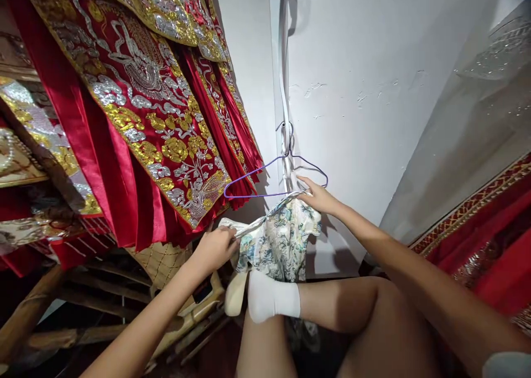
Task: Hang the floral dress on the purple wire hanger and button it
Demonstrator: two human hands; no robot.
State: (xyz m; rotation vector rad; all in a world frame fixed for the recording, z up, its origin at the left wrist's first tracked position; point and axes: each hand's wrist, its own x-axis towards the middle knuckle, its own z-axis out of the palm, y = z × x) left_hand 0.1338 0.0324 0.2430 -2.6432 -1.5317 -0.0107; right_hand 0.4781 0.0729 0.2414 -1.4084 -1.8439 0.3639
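A purple hanger (255, 196) hangs by its hook on a white cord or strip at the wall corner. Just below it is a white garment with a blue and green floral print (282, 240), stretched between both hands. My left hand (218, 248) grips its left end, fingers closed. Higher up, near the hanger's bottom bar, my right hand (317, 197) pinches the garment's upper right edge. The garment's top edge slants up from left to right, and its lower part drops behind my white sock.
Red robes with gold and silver sequins (174, 146) hang at the left. Below them are bamboo rails (53, 339). A translucent cover (468, 129) and red fabric (506, 256) are at the right. My raised leg with a white sock (274, 298) crosses the lower middle.
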